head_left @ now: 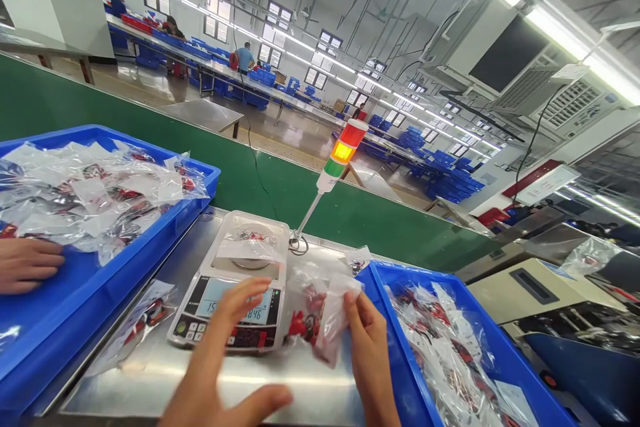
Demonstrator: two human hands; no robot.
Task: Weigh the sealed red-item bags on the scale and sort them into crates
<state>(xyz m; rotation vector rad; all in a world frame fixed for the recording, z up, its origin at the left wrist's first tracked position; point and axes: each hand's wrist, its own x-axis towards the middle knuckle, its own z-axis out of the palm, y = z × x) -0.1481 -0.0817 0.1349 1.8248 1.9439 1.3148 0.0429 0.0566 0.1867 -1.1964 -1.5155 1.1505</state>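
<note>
My left hand [227, 360] is in front of the digital scale [213, 300], thumb and fingers spread with nothing between them; it partly hides the display and keys. On the scale's pan lies a clear plastic bag [250, 240] with small red parts. Right of the scale, my right hand [370, 340] pinches the edge of another clear bag [327, 320] holding red and dark pieces and a white slip. A further filled bag [145, 320] rests on the metal table [300, 387] to the scale's left.
Bagged parts fill much of the left blue bin [120, 287], where another person's hand [30, 265] rests. The right blue bin [415, 363] also holds bags. Behind the scale stands a signal tower [343, 153], its amber section lit, before a green partition [400, 227]. A beige machine [530, 290] stands right.
</note>
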